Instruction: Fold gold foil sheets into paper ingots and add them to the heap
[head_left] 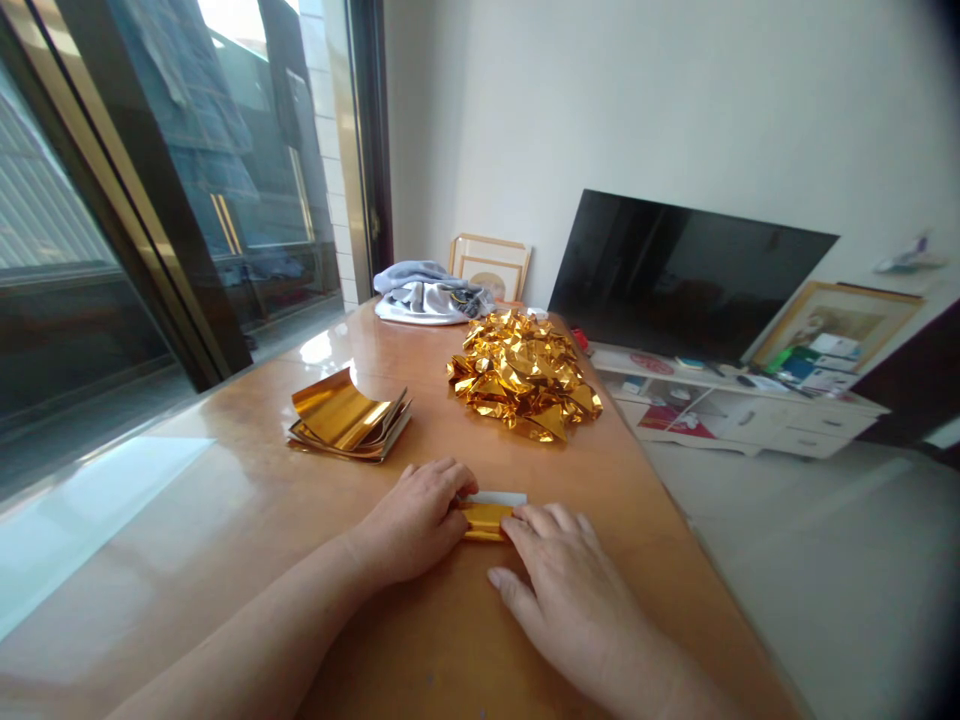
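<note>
From the head camera's view, a folded gold foil strip [486, 521] lay on the wooden table [247, 440] between the person's hands. The left hand [412, 520] was curled closed on the strip's left end, while the right hand [577, 600] lay open, its fingers pressing the other end. A stack of gold foil sheets [349, 415] sat nearby, to the left, and a crumpled gold foil heap [523, 375] lay farther along the table.
</note>
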